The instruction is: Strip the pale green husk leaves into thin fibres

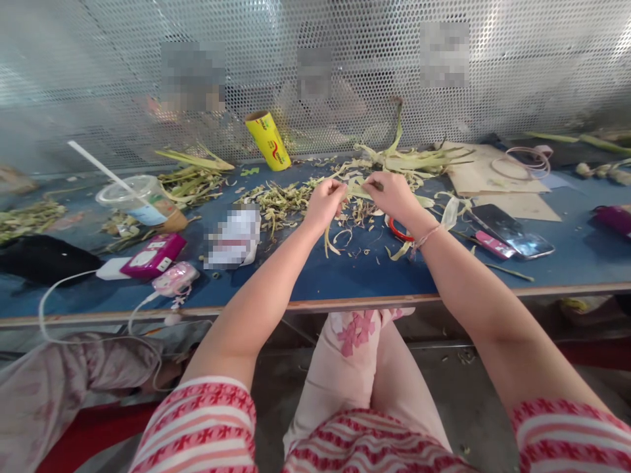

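Red-and-white patterned shirt fabric (374, 453) fills the bottom of my head view, with pale trousers (335, 387) bearing a pink print just beyond it. Past the knees I have the blue tabletop (340, 279), and both bare forearms reach across its front edge.

On my feed the left hand (325, 200) has its thumb and fingers pinched together, with next to no gap. The right hand (393, 194) is curled likewise, fingertips drawn in against the thumb. Pale green leaf strip (355, 190) shows in the narrow space between them; I can't tell from here which hand has hold of it, or whether it lies behind both. It sits over the middle of the table, above scattered plant trimmings (283, 200).

Beyond the right hand I see a heap of long green stalks (428, 159), reaching toward brown paper sheets (470, 174). Yellow cardboard tube (271, 143) leans near the perforated metal screen (345, 26). Off to the right I get a dark smartphone (515, 230) touching a small pink packet (494, 244); to the left, a lidded plastic cup (142, 197) with a straw stands behind a magenta box (156, 255).
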{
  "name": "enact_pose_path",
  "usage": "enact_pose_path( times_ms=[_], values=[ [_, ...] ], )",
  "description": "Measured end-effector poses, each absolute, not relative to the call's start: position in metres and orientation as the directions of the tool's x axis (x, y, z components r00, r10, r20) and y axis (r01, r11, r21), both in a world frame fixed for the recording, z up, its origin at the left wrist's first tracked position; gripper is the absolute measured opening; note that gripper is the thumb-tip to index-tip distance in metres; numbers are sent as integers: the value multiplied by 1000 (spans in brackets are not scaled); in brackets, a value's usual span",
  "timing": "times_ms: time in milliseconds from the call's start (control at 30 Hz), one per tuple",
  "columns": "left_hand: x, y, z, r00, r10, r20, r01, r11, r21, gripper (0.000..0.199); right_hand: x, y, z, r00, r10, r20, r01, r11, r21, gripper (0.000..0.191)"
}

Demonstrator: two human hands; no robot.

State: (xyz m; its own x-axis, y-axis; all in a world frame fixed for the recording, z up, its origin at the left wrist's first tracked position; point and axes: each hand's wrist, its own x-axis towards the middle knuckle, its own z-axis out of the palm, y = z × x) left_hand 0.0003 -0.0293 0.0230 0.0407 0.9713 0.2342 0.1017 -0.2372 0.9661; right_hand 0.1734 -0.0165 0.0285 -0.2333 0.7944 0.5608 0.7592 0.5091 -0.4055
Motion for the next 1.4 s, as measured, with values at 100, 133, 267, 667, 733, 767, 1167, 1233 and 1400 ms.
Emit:
enact_pose_path(
  times_ms=[100, 133, 267, 667, 733, 767, 1167, 1233, 1400],
  values=[
    [-1, -29, 25, 72, 968, 242, 119, -250, 961, 20, 175, -18, 34, -143, 845, 516, 712, 450, -539, 22],
    [-2, -29, 25, 86, 966, 242, 129, -252, 959, 20, 176, -18, 36, -128, 859, 495, 690, 436, -577, 23],
    [-7, -27, 27, 107, 946, 305, 210, -322, 923, 19, 180, -18, 37, -117, 891, 438, 609, 413, -677, 26],
    [-5, -32, 32, 175, 904, 390, 330, -427, 842, 12, 179, -17, 33, -158, 849, 505, 708, 454, -541, 17],
    [-5, -34, 32, 209, 917, 340, 302, -391, 869, 12, 179, -16, 32, -163, 844, 511, 711, 459, -532, 17],
    [-4, -35, 32, 228, 922, 313, 288, -371, 883, 12, 179, -16, 32, -162, 843, 512, 713, 459, -530, 18],
    [-6, -45, 39, 229, 940, 253, 187, -297, 936, 11, 179, -18, 32, -200, 845, 497, 766, 451, -458, 17],
    [-6, -44, 40, 226, 950, 214, 98, -240, 966, 8, 178, -16, 30, -222, 830, 512, 789, 461, -406, 17],
    [-6, -40, 44, 197, 974, 107, -162, -75, 984, 4, 176, -17, 28, -309, 778, 547, 824, 506, -255, 19]
  ],
)
